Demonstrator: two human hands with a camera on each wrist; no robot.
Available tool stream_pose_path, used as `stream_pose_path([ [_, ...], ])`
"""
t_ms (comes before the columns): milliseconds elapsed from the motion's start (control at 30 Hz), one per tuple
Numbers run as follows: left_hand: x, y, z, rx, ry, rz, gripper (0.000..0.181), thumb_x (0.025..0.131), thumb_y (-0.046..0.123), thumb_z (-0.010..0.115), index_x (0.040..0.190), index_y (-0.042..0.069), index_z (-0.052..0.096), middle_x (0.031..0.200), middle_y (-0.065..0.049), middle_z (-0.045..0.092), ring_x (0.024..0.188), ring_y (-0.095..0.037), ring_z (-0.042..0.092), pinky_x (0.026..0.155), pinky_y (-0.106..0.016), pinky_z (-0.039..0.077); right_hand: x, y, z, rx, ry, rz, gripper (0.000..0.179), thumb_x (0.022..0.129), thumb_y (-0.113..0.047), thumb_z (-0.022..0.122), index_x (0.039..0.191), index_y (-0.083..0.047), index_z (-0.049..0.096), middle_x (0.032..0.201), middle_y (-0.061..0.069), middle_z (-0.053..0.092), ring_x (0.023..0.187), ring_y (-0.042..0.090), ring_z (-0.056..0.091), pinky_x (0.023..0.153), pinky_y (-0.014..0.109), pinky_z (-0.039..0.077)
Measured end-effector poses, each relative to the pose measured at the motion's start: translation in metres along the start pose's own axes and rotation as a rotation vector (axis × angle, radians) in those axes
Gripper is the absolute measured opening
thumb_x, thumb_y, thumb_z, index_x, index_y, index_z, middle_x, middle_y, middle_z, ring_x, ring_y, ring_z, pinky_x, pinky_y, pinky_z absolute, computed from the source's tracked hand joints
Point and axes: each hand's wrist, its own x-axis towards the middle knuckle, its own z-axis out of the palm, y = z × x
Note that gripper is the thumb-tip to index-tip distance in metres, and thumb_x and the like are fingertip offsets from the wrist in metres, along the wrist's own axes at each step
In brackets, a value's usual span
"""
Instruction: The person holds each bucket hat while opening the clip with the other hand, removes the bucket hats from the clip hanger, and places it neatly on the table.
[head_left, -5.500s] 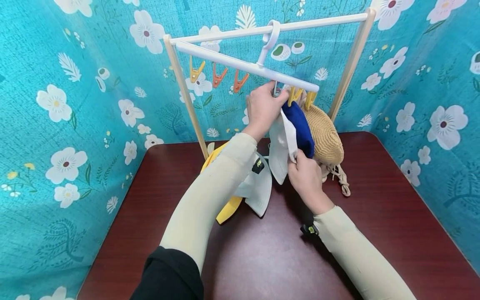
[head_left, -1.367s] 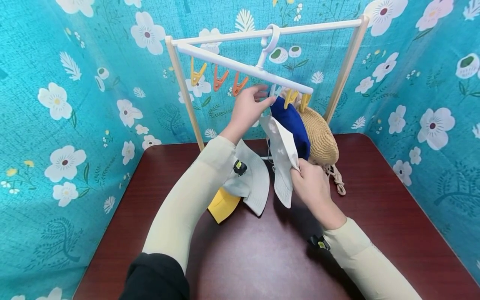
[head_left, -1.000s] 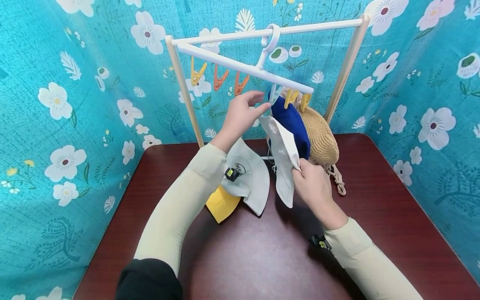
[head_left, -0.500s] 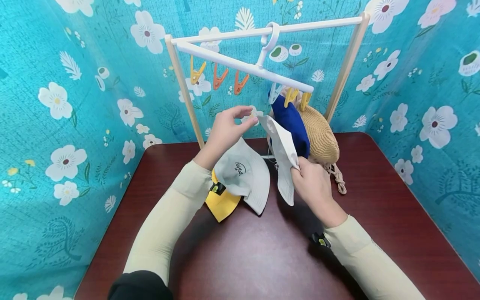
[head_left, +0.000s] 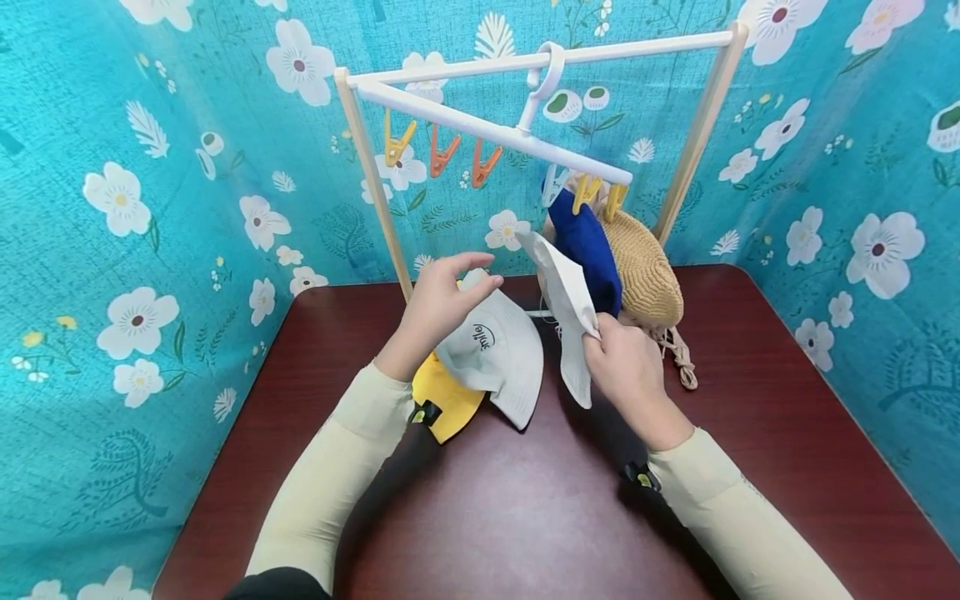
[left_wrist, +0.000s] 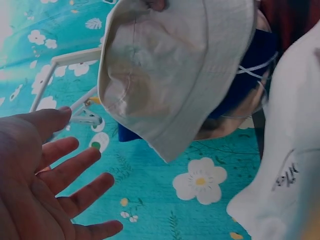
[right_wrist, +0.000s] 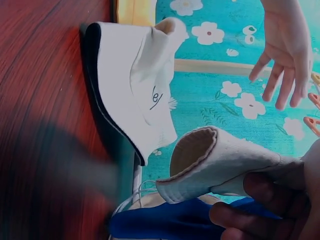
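My right hand (head_left: 626, 358) grips the brim of a white bucket hat (head_left: 567, 296), holding it up in front of the hanging hats. In the right wrist view, fingers curl round the folded brim of this bucket hat (right_wrist: 220, 160). My left hand (head_left: 442, 304) holds nothing; its fingers are spread in the left wrist view, beside the held hat (left_wrist: 160, 65). Below it in the head view, a pale grey bucket hat (head_left: 517, 358) with a "smile" print rests on the table, partly over a yellow hat (head_left: 447, 404). A blue hat (head_left: 588, 250) hangs from the clip hanger.
A white hanger bar (head_left: 487, 132) hooks onto a wooden rack (head_left: 693, 142). Orange clips (head_left: 442, 154) and a yellow clip (head_left: 397, 146) dangle at its left. A pale blue clip (head_left: 553, 187) hangs right of centre. At the right hangs a straw hat (head_left: 647, 275) with cords.
The white hat, earlier held up at the pale blue clip by both hands, is now lower and in my right hand only. My left hand has moved down and left, away from the clip.
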Motion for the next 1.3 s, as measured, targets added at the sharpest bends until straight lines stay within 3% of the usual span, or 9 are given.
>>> stream_pose_path([
  [333,-0.032,-0.021,0.004,0.019,0.022,0.058,0.042,0.096,0.042,0.072,0.132,0.019,0.071,0.130,0.005,0.071,0.123,-0.013,0.061,0.104,-0.038,0.050,0.003,0.001,0.006,-0.023,-0.007,-0.042,0.022,0.091,-0.019,0.052,0.069,-0.015,0.047,0.057,0.011,0.053,0.055,0.039,0.058,0.044,0.050,0.035],
  [433,-0.038,-0.025,0.004,0.020,0.027,0.077,0.041,0.096,0.040,0.073,0.131,0.019,0.072,0.128,0.005,0.072,0.120,-0.014,0.062,0.109,-0.040,0.044,0.005,0.001,0.007,-0.038,-0.017,-0.052,0.022,0.091,-0.018,0.051,0.070,-0.014,0.047,0.056,0.011,0.052,0.052,0.039,0.056,0.044,0.049,0.034],
  [600,-0.049,-0.029,0.005,0.004,0.020,0.074,0.039,0.096,0.039,0.073,0.130,0.020,0.072,0.126,0.006,0.072,0.121,-0.012,0.063,0.108,-0.040,0.048,0.009,0.001,0.012,-0.071,-0.080,-0.032,0.021,0.093,-0.021,0.050,0.073,-0.014,0.049,0.058,0.012,0.055,0.052,0.038,0.055,0.045,0.049,0.034],
  [667,-0.053,-0.031,0.006,0.003,0.019,0.068,0.039,0.095,0.038,0.074,0.129,0.019,0.073,0.125,0.006,0.072,0.120,-0.013,0.064,0.101,-0.039,0.053,0.011,0.000,0.013,-0.078,-0.104,-0.018,0.021,0.093,-0.021,0.049,0.074,-0.013,0.050,0.060,0.011,0.056,0.051,0.036,0.054,0.044,0.047,0.033],
  [1100,-0.065,-0.035,0.005,-0.026,0.058,0.068,0.038,0.095,0.038,0.075,0.128,0.020,0.074,0.123,0.003,0.073,0.118,-0.015,0.065,0.099,-0.041,0.054,0.016,-0.004,0.029,-0.160,-0.153,-0.023,0.021,0.093,-0.022,0.054,0.078,-0.008,0.053,0.062,0.017,0.060,0.048,0.036,0.054,0.039,0.047,0.034],
  [1300,-0.070,-0.038,0.003,-0.024,0.058,0.050,0.037,0.095,0.037,0.075,0.127,0.021,0.074,0.124,0.005,0.073,0.119,-0.014,0.064,0.101,-0.041,0.053,0.015,-0.008,0.037,-0.198,-0.159,-0.065,0.021,0.090,-0.022,0.058,0.077,-0.007,0.053,0.058,0.016,0.057,0.045,0.034,0.054,0.038,0.047,0.036],
])
